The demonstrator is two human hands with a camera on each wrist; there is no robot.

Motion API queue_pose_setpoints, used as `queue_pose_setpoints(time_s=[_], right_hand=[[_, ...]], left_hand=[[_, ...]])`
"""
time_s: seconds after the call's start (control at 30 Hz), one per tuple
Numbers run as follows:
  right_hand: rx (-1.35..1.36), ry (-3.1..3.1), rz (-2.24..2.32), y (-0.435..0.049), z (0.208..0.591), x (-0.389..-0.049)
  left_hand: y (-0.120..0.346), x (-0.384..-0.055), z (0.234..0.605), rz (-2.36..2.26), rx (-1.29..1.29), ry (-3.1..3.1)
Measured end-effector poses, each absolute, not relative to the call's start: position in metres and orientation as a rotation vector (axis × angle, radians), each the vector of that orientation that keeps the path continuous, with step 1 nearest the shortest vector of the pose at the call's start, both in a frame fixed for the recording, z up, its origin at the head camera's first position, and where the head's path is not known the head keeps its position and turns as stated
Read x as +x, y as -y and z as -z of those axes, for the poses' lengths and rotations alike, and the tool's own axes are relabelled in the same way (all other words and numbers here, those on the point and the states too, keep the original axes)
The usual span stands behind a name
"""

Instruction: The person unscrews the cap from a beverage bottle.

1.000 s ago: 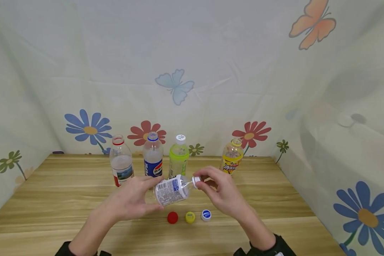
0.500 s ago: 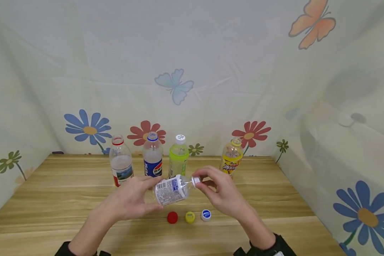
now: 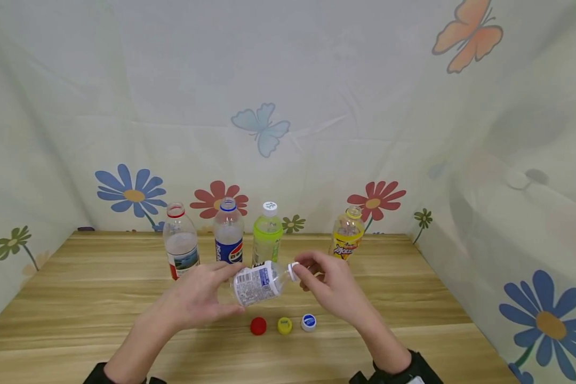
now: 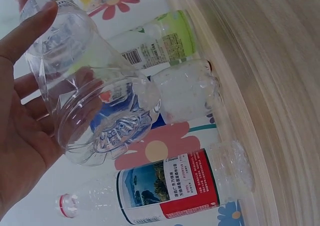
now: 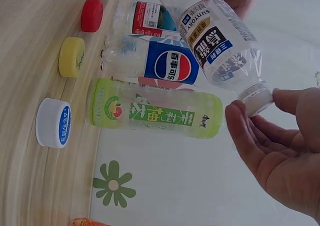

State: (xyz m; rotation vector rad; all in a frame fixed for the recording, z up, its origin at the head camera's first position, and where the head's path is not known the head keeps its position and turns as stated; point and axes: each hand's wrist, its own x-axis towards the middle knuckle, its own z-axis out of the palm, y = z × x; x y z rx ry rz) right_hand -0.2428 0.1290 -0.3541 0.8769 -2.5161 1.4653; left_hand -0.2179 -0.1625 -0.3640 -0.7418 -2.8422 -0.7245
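Left of a clear plastic bottle with a yellow-green label [image 3: 268,237], the left hand [image 3: 199,298] curls its fingers round a tilted, white-labelled clear plastic bottle [image 3: 255,285], in front of the first. Right of the first, the right hand [image 3: 333,288] pinches the tilted one's round white plastic cap [image 3: 292,272] between fingertips.

A wood-grain table [image 3: 101,298] carries four upright bottles [image 3: 268,234] and three loose caps [image 3: 285,326].
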Motion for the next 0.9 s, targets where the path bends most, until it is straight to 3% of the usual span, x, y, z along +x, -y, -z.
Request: queue_pose_setpoints(time_s=[0.43, 0.9], right_hand=[[0.824, 2.569, -1.524, -0.1284, 0.3521, -0.2401], [0.969, 2.489, -1.5, -0.1282, 0.3566, -0.2433]], left_hand=[[0.1613, -0.2186, 0.3662, 0.684, -0.741, 2.812], [0.1636, -0.2228, 0.3704, 0.701, -0.726, 2.815]])
